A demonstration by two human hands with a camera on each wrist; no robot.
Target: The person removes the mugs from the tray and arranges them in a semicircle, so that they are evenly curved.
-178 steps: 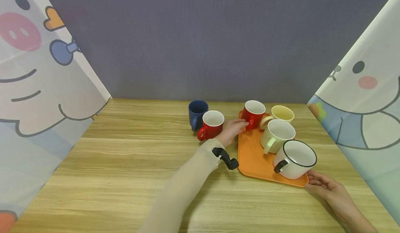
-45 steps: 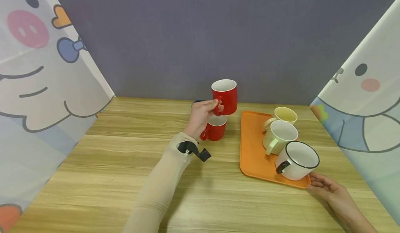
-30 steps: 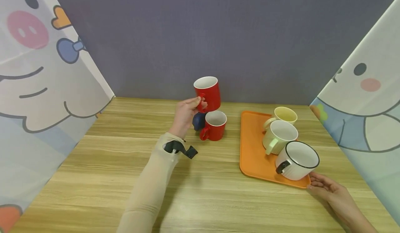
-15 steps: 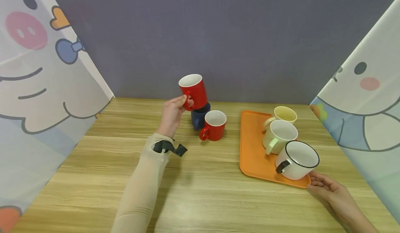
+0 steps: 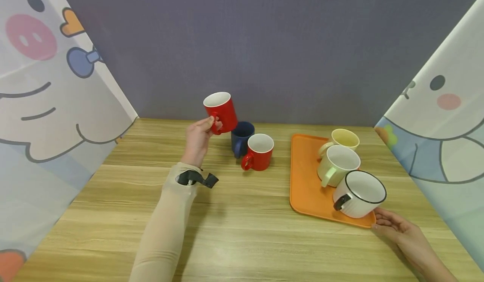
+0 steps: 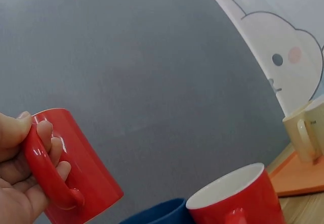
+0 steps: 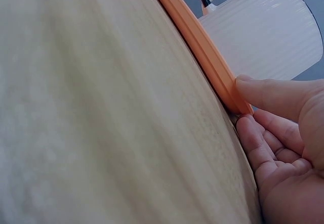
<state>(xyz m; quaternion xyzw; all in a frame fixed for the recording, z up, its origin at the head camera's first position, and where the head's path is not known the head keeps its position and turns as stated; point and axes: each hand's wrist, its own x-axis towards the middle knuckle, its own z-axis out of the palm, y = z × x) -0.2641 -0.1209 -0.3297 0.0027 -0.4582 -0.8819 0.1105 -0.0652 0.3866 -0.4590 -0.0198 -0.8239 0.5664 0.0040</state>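
Note:
My left hand holds a red mug by its handle, lifted above the table and slightly tilted. In the left wrist view the fingers of that hand curl through the mug's handle. Just right of it, a blue mug and a second red mug stand close together on the table. My right hand grips the near right corner of an orange tray. The right wrist view has the thumb on the tray's rim and the other fingers curled below the corner.
Along the tray's right side stand a yellow mug, a pale green mug and a white mug with a black rim. Behind the wooden table rises a grey wall; cartoon-printed panels flank both sides.
My left hand took the red mug off the tray and carried it left, past the blue mug and the other red mug. The right hand stays at the tray corner.

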